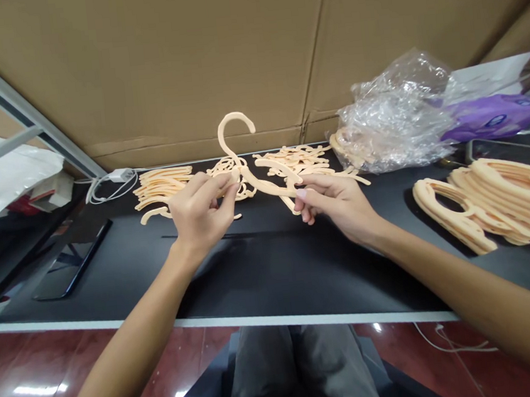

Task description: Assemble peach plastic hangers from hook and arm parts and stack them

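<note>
Above the black table (272, 267), a cream plastic hanger (268, 185) is held up between my two hands, its hook rising toward the cardboard behind. My left hand (204, 208) is closed in a pinch near the base of the hook. The fingers of my right hand (334, 200) grip the arm that slopes down to the right. Part of the hanger is hidden behind my left fingers. Beyond my hands lie a stack of cream hanger arms (163, 182) on the left and a heap of small cream hanger parts (303, 156) on the right.
Several folded cream hangers (497, 199) lie in a row at the right. Behind them sit a clear plastic bag (393, 115) and a purple packet (497, 116). A phone (72, 260) and a white charger with cable (120, 176) are on the left. Cardboard (184, 55) walls the back.
</note>
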Action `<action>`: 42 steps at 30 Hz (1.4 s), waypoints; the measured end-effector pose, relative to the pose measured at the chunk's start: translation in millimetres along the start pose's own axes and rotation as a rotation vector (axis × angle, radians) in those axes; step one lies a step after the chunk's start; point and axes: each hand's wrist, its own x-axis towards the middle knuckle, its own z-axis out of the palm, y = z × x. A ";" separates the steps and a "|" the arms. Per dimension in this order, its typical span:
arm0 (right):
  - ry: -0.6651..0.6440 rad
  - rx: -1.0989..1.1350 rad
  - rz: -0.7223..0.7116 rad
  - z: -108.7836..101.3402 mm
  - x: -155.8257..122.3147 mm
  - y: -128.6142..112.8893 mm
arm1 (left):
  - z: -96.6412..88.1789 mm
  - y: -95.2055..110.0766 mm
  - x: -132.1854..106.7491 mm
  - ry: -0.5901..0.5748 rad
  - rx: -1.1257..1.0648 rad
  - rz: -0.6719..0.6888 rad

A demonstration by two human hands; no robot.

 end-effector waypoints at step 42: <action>-0.487 -0.750 0.070 -37.1 -3.7 -29.9 | -51.2 19.9 -34.1 -0.346 0.088 -0.272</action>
